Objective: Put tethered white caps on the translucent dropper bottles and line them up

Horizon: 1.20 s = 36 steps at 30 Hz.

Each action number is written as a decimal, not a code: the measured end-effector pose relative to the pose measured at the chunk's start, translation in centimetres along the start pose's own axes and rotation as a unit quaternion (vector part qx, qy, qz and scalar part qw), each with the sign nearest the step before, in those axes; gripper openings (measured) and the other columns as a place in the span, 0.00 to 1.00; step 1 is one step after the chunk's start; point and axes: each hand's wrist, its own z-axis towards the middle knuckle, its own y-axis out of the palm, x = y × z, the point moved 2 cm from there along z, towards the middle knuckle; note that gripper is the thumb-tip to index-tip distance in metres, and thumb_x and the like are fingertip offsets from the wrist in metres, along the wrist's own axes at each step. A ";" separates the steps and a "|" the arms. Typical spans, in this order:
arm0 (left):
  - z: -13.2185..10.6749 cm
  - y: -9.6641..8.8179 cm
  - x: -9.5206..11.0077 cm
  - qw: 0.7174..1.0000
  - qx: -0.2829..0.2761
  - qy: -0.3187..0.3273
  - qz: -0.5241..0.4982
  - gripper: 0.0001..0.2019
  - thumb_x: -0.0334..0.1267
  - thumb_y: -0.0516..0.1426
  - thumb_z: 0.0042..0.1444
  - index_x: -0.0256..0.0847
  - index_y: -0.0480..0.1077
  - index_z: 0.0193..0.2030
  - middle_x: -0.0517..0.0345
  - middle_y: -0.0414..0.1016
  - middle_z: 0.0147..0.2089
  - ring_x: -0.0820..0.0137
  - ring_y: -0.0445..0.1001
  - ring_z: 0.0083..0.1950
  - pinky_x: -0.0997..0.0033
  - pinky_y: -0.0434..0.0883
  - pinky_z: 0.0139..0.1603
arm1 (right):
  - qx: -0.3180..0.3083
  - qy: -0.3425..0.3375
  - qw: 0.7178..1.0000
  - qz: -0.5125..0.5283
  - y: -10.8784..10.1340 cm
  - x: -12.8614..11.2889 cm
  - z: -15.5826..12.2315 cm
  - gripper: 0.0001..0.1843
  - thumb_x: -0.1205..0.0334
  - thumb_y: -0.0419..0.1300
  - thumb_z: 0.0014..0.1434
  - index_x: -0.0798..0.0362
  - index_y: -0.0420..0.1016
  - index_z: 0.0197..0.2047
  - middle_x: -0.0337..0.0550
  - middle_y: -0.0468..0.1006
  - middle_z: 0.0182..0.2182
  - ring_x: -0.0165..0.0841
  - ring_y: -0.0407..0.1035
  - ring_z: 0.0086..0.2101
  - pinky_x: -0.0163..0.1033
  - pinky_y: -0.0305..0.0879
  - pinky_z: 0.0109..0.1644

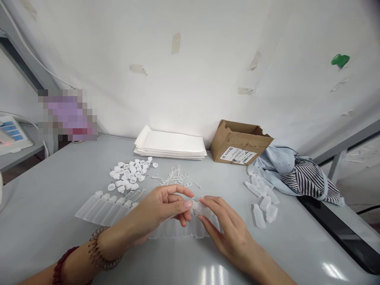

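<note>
My right hand (230,225) grips a translucent plastic squeeze bottle (210,209) near its neck, tilted toward the left. My left hand (172,204) is closed at the bottle's mouth, thumb and fingers pinched together; anything small between them is hidden. Under both hands lies a row of similar bottles (166,230), partly covered. To the left, more bottles (101,209) lie side by side, several with thin white straps at their necks. Just beyond my hands are loose white ring straps (175,176). A pile of white caps (129,173) sits behind the left row.
More loose bottles (259,215) lie at the right. At the back stand a stack of white envelopes (172,142) and an open cardboard box (237,144). Bunched cloth (308,178) and a long black object (338,233) occupy the right edge of the grey table (59,190).
</note>
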 end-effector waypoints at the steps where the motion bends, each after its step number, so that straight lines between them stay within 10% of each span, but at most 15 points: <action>1: 0.0 0.0 0.0 1.000 -0.001 -0.002 -0.003 0.14 0.43 0.63 0.54 0.39 0.71 0.45 0.63 0.77 0.27 0.73 0.72 0.29 0.71 0.69 0.37 | -0.001 -0.001 1.000 -0.001 0.0 0.0 0.0 0.24 0.74 0.55 0.62 0.57 0.59 0.61 0.53 0.74 0.45 0.38 0.70 0.44 0.42 0.74 0.44; 36: 0.2 0.5 -0.8 0.999 -0.040 -0.001 -0.010 0.13 0.39 0.60 0.58 0.38 0.70 0.48 0.58 0.80 0.32 0.72 0.75 0.32 0.69 0.69 0.41 | -0.008 -0.013 1.000 0.002 0.3 0.0 -0.2 0.25 0.76 0.54 0.62 0.58 0.58 0.62 0.56 0.74 0.45 0.37 0.72 0.43 0.39 0.75 0.41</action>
